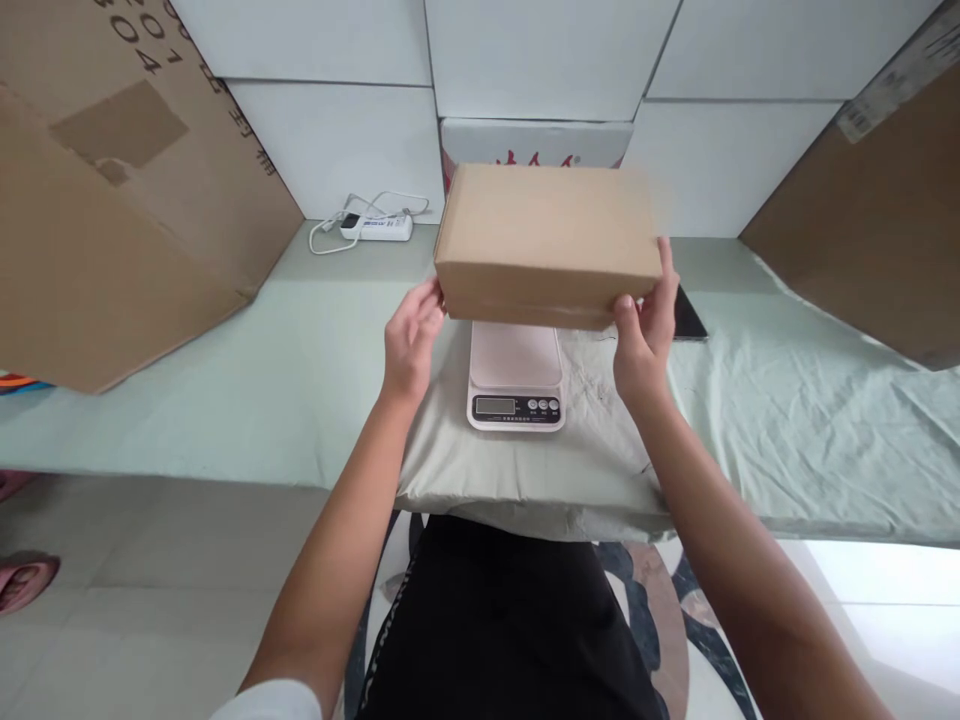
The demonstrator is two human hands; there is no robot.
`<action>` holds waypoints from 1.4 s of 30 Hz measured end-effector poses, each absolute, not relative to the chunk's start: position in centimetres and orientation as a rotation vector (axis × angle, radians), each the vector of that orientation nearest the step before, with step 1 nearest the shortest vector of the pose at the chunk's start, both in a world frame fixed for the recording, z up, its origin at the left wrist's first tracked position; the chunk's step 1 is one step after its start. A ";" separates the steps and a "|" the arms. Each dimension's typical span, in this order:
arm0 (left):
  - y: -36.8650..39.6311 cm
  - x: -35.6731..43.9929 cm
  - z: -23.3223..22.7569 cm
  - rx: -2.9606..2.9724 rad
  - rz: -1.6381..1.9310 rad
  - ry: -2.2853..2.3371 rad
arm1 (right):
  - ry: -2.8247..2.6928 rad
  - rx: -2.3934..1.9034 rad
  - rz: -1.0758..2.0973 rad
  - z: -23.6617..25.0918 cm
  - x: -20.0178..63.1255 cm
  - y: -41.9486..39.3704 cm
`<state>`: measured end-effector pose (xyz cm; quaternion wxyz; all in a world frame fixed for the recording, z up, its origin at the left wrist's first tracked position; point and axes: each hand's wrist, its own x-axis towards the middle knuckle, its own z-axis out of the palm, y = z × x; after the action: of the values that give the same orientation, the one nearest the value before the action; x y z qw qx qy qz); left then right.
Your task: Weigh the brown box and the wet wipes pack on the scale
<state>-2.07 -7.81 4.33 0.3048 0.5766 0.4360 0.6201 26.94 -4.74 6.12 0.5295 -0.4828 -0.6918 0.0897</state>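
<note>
Cloth-covered surface [787,400] against tiled wall [337,150]

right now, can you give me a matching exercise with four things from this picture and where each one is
Things:
1. cardboard box
2. kitchen scale
3. power strip
4. dark phone

Places:
A. by the wall at the back of the surface, left of centre, with a white cable
B. flat on the green sheet, just past the right hand
C. between both hands, above the scale; the left hand is at its left end
D. on the folded cloth, under the box

Pairs: 1-C, 2-D, 3-A, 4-B
</note>
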 end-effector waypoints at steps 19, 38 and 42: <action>-14.2 -1.2 0.5 1.387 1.757 1.204 | -1.653 -1.164 0.258 2.5 27.7 -9.1; -13.9 -1.8 0.8 1.163 1.971 1.238 | -1.019 -0.835 0.372 1.5 29.0 -7.2; -13.9 -1.7 0.7 1.132 1.961 1.238 | -0.989 -0.837 0.425 2.1 28.6 -7.4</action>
<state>-1.74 -13.86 0.74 0.2766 0.4216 0.4610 0.7303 28.57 -7.43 2.06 0.7766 -0.3866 -0.4571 0.1962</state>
